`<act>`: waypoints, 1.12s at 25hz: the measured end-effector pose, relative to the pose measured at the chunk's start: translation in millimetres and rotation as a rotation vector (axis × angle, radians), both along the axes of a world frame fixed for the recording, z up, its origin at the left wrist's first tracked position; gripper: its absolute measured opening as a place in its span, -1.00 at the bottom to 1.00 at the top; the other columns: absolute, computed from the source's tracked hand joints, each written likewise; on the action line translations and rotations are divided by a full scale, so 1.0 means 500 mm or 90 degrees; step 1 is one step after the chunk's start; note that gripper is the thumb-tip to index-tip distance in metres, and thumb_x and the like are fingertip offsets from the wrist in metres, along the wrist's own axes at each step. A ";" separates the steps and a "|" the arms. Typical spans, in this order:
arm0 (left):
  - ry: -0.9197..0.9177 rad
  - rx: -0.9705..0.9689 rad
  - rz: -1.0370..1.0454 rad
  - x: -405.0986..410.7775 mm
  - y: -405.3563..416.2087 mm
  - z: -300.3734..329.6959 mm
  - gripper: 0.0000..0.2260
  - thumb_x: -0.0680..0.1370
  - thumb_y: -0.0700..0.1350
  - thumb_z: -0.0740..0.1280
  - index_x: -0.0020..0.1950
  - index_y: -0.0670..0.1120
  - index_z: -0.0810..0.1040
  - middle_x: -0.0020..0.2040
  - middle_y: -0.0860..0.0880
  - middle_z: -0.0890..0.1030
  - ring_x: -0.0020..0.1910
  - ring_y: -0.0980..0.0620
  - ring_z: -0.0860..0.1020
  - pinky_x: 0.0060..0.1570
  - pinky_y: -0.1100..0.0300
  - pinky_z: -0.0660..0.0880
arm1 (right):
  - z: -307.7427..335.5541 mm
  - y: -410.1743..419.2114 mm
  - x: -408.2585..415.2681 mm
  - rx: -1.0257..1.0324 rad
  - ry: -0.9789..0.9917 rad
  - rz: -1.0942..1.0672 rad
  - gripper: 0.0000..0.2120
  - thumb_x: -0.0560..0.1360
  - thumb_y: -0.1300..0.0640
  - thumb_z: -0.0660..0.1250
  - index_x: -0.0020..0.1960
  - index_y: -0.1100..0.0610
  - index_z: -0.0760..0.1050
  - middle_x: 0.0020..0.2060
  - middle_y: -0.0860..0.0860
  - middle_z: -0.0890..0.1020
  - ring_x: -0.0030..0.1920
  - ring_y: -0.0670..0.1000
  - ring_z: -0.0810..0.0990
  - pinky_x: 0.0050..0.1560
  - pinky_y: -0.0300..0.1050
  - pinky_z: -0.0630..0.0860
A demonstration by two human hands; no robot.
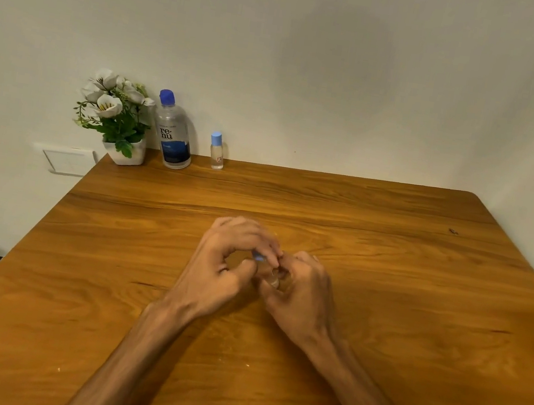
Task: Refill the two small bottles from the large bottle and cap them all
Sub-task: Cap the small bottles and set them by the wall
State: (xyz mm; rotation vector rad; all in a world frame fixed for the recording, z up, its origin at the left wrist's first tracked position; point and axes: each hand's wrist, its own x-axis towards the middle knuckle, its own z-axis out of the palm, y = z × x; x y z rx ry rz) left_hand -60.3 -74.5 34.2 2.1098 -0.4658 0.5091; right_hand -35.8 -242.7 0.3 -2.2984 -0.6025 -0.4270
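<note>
Both hands meet over the middle of the wooden bench, low above its surface. The left hand curls its fingers over the top of a small bottle, and a sliver of that bottle's light blue cap shows between the fingertips and thumb, so the left grip is closed on the cap. The right hand is wrapped around the clear body of the same bottle, touching the left hand; its grip is clenched on the bottle, most of which is hidden by the fingers. Whether the cap is fully seated cannot be told.

Well beyond the two grips and to their left, at the far edge of the bench against the wall, stand three things in a row: a potted plant with white flowers, the large bottle just beside it with its dark blue cap on, and a second small bottle upright, capped in light blue, near the large one but apart from it.
</note>
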 end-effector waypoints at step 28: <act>0.069 -0.046 0.243 0.023 0.034 -0.050 -0.55 0.57 0.26 0.27 0.42 0.14 0.46 0.18 0.17 0.55 0.04 0.18 0.56 -0.02 0.14 0.60 | 0.028 0.093 0.191 0.093 0.151 -0.044 -0.72 0.42 -0.16 0.52 -0.23 0.03 0.58 -0.45 -0.10 0.56 -0.42 -0.17 0.48 -0.38 -0.16 0.38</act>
